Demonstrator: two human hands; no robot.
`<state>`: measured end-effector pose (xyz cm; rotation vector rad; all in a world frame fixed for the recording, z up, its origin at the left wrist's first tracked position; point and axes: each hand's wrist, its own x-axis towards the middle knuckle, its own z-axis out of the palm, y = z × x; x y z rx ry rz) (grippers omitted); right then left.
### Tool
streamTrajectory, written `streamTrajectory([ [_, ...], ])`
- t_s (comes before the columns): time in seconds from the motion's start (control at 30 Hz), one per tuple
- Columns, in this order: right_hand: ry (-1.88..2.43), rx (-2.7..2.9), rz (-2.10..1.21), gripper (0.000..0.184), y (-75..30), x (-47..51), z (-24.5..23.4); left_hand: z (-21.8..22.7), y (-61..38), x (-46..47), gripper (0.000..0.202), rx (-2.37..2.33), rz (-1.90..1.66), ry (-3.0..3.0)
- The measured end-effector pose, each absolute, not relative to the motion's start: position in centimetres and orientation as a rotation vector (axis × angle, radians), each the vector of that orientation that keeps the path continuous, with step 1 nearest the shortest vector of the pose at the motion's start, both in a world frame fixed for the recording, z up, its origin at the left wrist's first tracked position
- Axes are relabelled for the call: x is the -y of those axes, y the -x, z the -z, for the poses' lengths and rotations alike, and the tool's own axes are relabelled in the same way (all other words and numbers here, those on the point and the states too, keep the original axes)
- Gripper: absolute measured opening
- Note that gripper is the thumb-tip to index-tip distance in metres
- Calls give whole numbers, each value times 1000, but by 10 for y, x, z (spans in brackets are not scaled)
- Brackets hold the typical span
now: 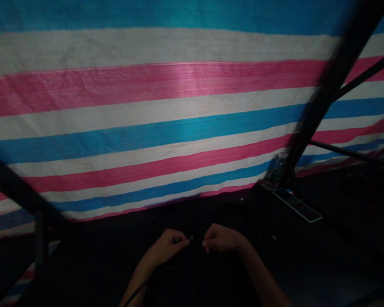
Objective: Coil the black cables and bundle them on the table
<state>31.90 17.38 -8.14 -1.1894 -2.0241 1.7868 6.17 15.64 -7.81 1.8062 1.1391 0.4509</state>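
Low in the middle of the head view, my left hand (168, 247) is closed, its thumb and forefinger pressed together. A tiny pale speck (191, 237) shows just past those fingertips; I cannot tell whether it is held. Facing it a short gap away, my right hand (223, 238) is also closed, with the fingertips pinched and turned inward. Whatever either pinch may hold is too small and dark to make out. Both hands hover over a very dark area, apart from each other. A thin dark cord (137, 292) crosses my left wrist.
A striped blue, white and pink tarp (166, 128) hangs in front. Dark frame bars (326, 85) slant at the right and left (13, 187). A clear plastic bottle (275, 171) stands by the right bar, near a phone (297, 205) with a pale edge.
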Motion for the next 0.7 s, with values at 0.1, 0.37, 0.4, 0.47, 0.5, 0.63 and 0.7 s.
streamTrajectory([
  [0.1,1164,2026,-1880,30,-328,-174,78,80,-64,-154,29,-1091,-361,-1820],
  [0.37,1329,1907,-1789,42,-367,-148,58,72,-57,-154,41,-997,-375,-1729],
  [0.4,1395,1909,-1765,41,-372,-140,57,70,-55,-154,41,-988,-327,-1710],
  [0.47,1537,1919,-1729,37,-387,-120,58,68,-53,-154,42,-966,-246,-1688],
  [0.5,1590,1922,-1699,36,-396,-110,60,67,-52,-154,42,-949,-226,-1683],
  [0.63,1860,1814,-1643,36,-444,-69,71,65,-52,-153,37,-901,-203,-1679],
  [0.7,2029,1703,-1588,38,-474,-49,75,64,-50,-154,38,-908,-215,-1679],
])
